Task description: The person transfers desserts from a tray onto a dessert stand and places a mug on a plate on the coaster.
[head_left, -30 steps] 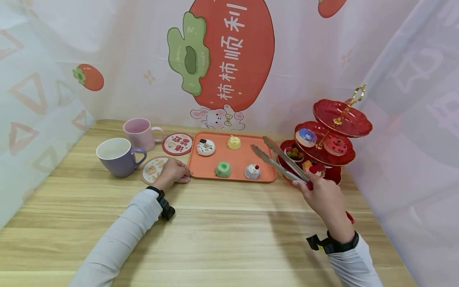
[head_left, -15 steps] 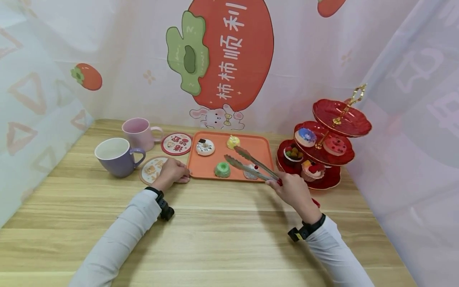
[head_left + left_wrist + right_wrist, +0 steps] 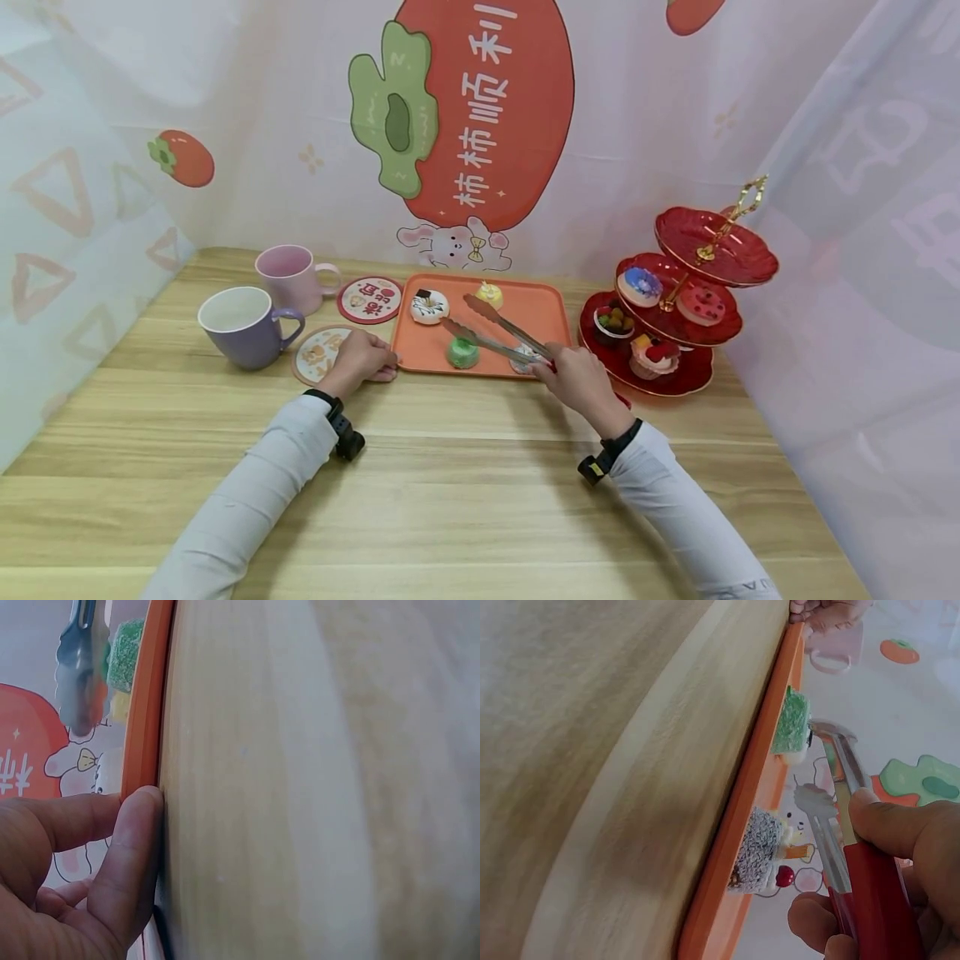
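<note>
My left hand (image 3: pixel 360 362) pinches the near left corner of an orange tray (image 3: pixel 422 352) between thumb and fingers, seen close up in the left wrist view. My right hand (image 3: pixel 583 383) grips red-handled metal tongs (image 3: pixel 519 333) over the tray. Their tips stand apart above a green ring-shaped cake (image 3: pixel 462 355); in the head view one tip overlaps it. Also on the tray are a white iced doughnut (image 3: pixel 429 307), a yellow cake (image 3: pixel 491 292) and a speckled cake with a cherry (image 3: pixel 757 851), partly hidden by the tongs in the head view.
A three-tier red stand (image 3: pixel 716 250) with a gold handle, holding doughnuts and cupcakes, stands right of the tray. On the left are a purple mug (image 3: pixel 247 333), a pink mug (image 3: pixel 291 279), a red-rimmed coaster (image 3: pixel 369 300) and a bear coaster (image 3: pixel 311 358). A printed cloth hangs behind.
My right hand has brought the tongs leftward, from beside the red stand to over the tray's middle and the green cake. The left hand has stayed at the tray corner.
</note>
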Available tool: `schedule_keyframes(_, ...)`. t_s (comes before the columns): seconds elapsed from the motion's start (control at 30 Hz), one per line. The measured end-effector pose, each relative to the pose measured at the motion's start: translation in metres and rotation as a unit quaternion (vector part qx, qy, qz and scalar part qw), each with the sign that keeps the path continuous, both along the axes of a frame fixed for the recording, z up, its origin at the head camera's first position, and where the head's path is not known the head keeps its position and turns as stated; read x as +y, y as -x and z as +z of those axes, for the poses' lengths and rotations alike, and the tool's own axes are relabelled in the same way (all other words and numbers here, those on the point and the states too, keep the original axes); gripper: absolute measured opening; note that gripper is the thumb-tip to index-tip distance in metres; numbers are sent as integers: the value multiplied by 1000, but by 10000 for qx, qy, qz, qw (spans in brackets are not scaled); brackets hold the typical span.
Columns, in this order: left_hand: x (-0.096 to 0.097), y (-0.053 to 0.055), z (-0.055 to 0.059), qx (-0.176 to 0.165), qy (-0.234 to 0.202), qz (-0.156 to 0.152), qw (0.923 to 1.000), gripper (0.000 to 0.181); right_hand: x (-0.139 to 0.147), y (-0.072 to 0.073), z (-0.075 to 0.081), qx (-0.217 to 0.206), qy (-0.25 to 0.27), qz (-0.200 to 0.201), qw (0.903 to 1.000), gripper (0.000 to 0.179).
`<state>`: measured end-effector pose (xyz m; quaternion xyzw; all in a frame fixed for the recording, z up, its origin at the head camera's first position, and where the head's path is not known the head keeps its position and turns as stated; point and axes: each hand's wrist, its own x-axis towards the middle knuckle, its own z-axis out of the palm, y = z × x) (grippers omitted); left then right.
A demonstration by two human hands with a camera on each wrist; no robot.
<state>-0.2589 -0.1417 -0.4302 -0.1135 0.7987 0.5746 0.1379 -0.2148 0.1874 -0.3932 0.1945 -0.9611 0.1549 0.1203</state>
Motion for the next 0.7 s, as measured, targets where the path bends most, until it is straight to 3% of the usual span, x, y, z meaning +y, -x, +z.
schedule_keyframes(0.3,2,2,3,-11,288,-53,9996,18,-19,12,4,-463,-56,-64,9989,26)
schedule_keyframes(0.7,4,4,0,-6,443,-145,9989,15,-41,23,6,-670,-535,-438,9954,30)
